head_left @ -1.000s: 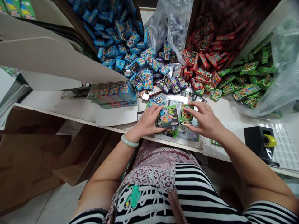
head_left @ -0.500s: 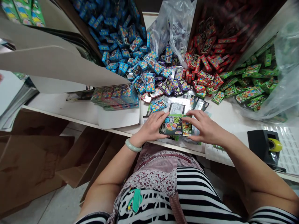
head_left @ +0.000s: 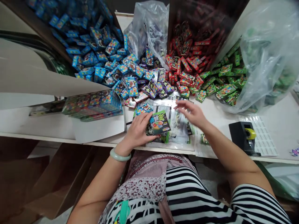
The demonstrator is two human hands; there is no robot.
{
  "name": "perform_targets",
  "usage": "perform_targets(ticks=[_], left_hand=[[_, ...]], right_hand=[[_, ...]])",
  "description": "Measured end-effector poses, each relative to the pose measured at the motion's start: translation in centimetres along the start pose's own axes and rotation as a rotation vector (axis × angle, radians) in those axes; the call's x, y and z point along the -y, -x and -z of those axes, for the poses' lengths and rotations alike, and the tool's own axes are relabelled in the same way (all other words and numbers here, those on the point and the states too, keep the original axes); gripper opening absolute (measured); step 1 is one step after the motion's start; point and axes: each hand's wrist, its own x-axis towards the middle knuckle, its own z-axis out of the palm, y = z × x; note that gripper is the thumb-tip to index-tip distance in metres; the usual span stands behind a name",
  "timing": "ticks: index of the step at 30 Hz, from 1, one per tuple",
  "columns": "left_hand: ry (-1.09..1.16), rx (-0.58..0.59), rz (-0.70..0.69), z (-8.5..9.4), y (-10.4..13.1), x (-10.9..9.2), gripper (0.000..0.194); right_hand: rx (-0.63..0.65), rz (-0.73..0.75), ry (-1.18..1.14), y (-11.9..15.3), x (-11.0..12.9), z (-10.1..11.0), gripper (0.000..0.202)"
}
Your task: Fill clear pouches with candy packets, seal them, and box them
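My left hand (head_left: 139, 129) is closed on a flat black and green candy box (head_left: 158, 123), its thumb at the lower edge and its fingers over the upper left side. Just behind that hand lies a small blue candy box (head_left: 143, 109). My right hand (head_left: 191, 114) is off the box, its fingers apart and holding nothing. It hovers over clear plastic packaging (head_left: 178, 127) with black and green printed pieces on the table. Part of another green and black printed piece (head_left: 164, 137) shows under the held box.
Piles of small blue (head_left: 90, 59), purple (head_left: 151, 88), red (head_left: 187, 77) and green boxes (head_left: 226, 90) line the back. A black tape dispenser (head_left: 241, 137) and a sticker sheet (head_left: 265, 137) are at right. Stacked boxes (head_left: 93, 104) stand in a white carton at left.
My right hand has let go of the box and moved up and away. My left hand keeps the box, now tilted. The small green box end at its right no longer shows. The view has shifted right.
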Motion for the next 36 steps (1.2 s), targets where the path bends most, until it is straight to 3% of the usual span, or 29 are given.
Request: perform_targets(ticks=[3,4,8,11,14,19,23,25,27,32,36], left_hand=[[-0.030,-0.012,0.001,0.6,0.6,0.5,0.102],[-0.035,-0.015,-0.001,0.7,0.7,0.5,0.102],[-0.050,-0.039,-0.012,0.6,1.2,0.3,0.101],[-0.040,-0.049,-0.002,0.5,1.3,0.3,0.101],[-0.021,-0.079,0.003,0.5,1.4,0.9,0.101],[-0.016,-0.091,0.017,0.4,1.6,1.5,0.102],[-0.054,-0.039,0.014,0.4,2.0,1.1,0.103],[-0.070,-0.043,0.003,0.5,2.2,0.9,0.104],[-0.077,-0.049,-0.003,0.7,2.4,0.7,0.105],[-0.078,-0.043,-0.021,1.0,2.8,0.5,0.103],[-0.060,-0.045,-0.012,0.9,3.0,0.8,0.104]], right_hand=[[-0.424,-0.222,0.255,-4.9,-5.2,4.3,0.027],[-0.491,-0.300,0.360,-6.4,-6.9,5.6,0.031],[-0.565,-0.555,0.435,-10.3,-11.0,8.0,0.041],[-0.633,-0.554,0.293,-10.7,-11.9,7.9,0.030],[-0.660,-0.535,0.134,-9.3,-12.1,8.0,0.026],[-0.519,-0.475,-0.109,-5.0,-10.8,8.0,0.030],[-0.200,-0.307,-0.282,-2.7,-8.6,6.6,0.039],[0.026,-0.226,-0.139,-2.8,-7.7,5.2,0.040],[0.163,-0.159,0.028,-3.5,-6.9,3.6,0.041],[0.036,-0.051,0.378,-3.8,-6.2,0.9,0.041],[0.210,0.008,0.558,-1.4,-6.8,0.9,0.064]])
